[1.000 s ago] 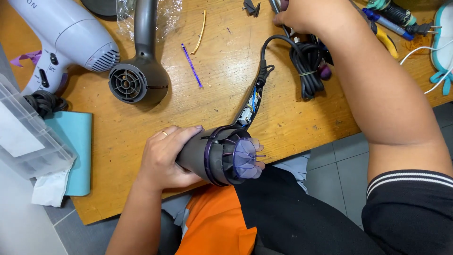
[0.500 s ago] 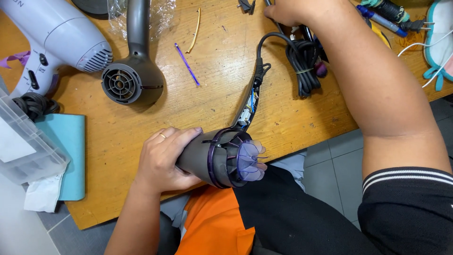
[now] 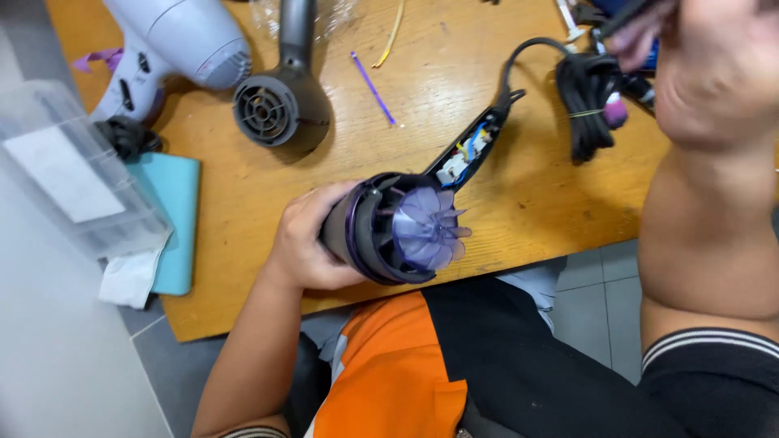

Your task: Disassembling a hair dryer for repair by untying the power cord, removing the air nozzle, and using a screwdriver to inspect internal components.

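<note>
Head view: our left hand [image 3: 304, 243] wraps the dark round dryer barrel [image 3: 381, 231] with its translucent purple fan [image 3: 426, 227], at the wooden table [image 3: 527, 203] edge; our right hand [image 3: 714, 65] pinches a dark tool [image 3: 621, 16], raised.

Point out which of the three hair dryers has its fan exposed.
The dark purple hair dryer gripped by the left hand: its pale purple fan blades show at the open end. The lilac dryer and grey dryer lie untouched on the table.

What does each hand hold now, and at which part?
Left hand grips the opened hair dryer around its barrel. Right hand holds a dark tool; the grip is unclear.
</note>
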